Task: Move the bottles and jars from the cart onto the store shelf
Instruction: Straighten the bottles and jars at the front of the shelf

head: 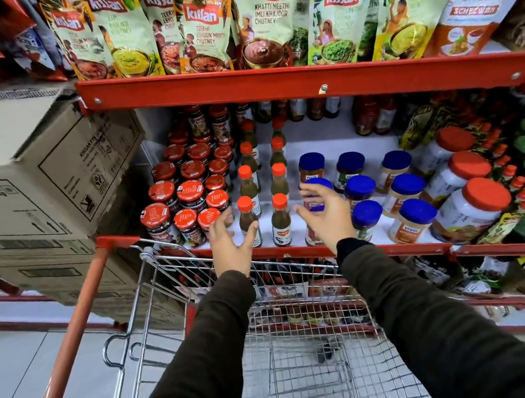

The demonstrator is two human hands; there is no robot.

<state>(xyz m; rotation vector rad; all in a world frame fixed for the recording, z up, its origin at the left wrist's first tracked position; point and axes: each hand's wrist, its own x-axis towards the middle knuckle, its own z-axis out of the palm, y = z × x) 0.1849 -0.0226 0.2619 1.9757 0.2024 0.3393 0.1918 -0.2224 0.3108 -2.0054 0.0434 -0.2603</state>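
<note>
Nearest, at six o'clock: wire cart [313,356], orange push bar running off toward seven. Its basket shows bare mesh in the part I can see; nothing left to lift there that I can make out.

Item, left hand [226,242], at eleven o'clock above the cart's front edge: fingers spread wide, holding nothing, thumb just beside the front orange-capped sauce bottle [248,221].

Item, right hand [323,213], at one o'clock: likewise splayed and empty, palm turned toward the second front sauce bottle [281,220], with a blue-lidded jar [316,187] partly behind it.

Step in hand, by my reckoning: both front bottles are standing at the red shelf lip [399,249], and my hands bracket them without gripping. The next move likely calls for squaring the bottles into their two columns, or returning to the cart to check for remaining stock.

Further, at twelve: rows of red-lidded jam jars [184,194] at left, large orange-lidded jars [472,207] toward two.

Farthest: chutney pouches [263,16] on the upper shelf; stacked cartons [29,187] at ten; pale floor tiles at eight.
</note>
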